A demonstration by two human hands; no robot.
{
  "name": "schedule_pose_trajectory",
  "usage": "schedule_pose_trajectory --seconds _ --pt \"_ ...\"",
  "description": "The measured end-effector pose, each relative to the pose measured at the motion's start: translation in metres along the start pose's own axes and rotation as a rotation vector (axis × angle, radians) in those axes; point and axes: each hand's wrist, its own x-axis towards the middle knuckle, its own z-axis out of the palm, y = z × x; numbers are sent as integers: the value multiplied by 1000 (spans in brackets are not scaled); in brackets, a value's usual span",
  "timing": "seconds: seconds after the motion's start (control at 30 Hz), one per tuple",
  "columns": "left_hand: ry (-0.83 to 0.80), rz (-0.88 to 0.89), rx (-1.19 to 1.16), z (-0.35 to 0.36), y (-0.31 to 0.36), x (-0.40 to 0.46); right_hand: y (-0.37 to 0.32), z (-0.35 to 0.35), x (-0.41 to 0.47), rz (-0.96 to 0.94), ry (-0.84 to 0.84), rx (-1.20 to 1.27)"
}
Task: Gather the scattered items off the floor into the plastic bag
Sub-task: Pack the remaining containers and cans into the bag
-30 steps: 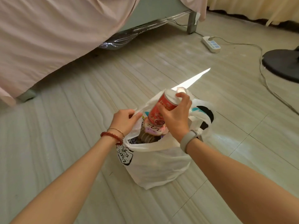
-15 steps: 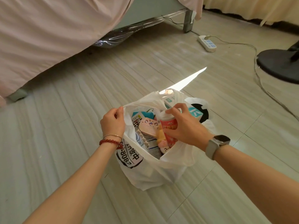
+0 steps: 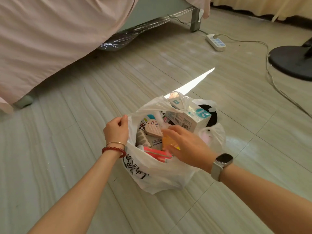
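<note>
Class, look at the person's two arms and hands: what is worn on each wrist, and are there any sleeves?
Both forearms are bare, no sleeves showing. The left hand has a red beaded bracelet and a thin metal bangle at its wrist. The right hand has a smartwatch with a dark square face and pale grey strap.

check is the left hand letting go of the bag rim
No, the left hand pinches the plastic bag rim, holding it open.

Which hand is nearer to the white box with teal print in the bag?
Right. The right hand hovers over the bag's mouth just below the white box; the left hand pinches the bag's far-left rim.
</note>
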Motion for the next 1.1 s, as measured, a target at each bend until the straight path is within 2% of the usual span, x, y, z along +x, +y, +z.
schedule_pose_trajectory --seconds 0.1,0.2,0.27,0.33,0.4,0.47,0.53,0.6,0.63,0.73,0.8,0.87,0.97,1.1 --pt "-59 -21 83 0 -4 -1 28 -9 -25 111 44 -283" --pt "-132 -7 251 5 6 4 51 -19 -44 371 -120 -277" --pt "-188 152 318 14 21 8 56 -23 -53 426 -162 -232" --pt "-255 389 457 32 40 11 56 -22 -59 498 -74 -96" --pt "-373 521 635 56 55 17 59 -20 -63 620 100 55" --pt "-502 534 769 80 63 21 65 -18 -66 746 228 131" --pt "-583 490 695 91 68 23 71 -19 -70 823 253 172" --pt "-574 471 571 89 71 21 75 -23 -73 831 286 219" --pt "-568 513 602 85 71 19 75 -26 -74 812 306 233" --pt "-650 728 885 74 64 18 67 -39 -69 737 323 207" --pt "-668 811 957 69 63 19 60 -47 -66 689 265 150" --pt "-633 837 824 69 66 18 55 -54 -70 645 146 115" --pt "-584 704 372 68 81 8 54 -62 -83 553 4 38" --pt "-344 402 -111 38 114 14 44 -87 -83 548 133 33"
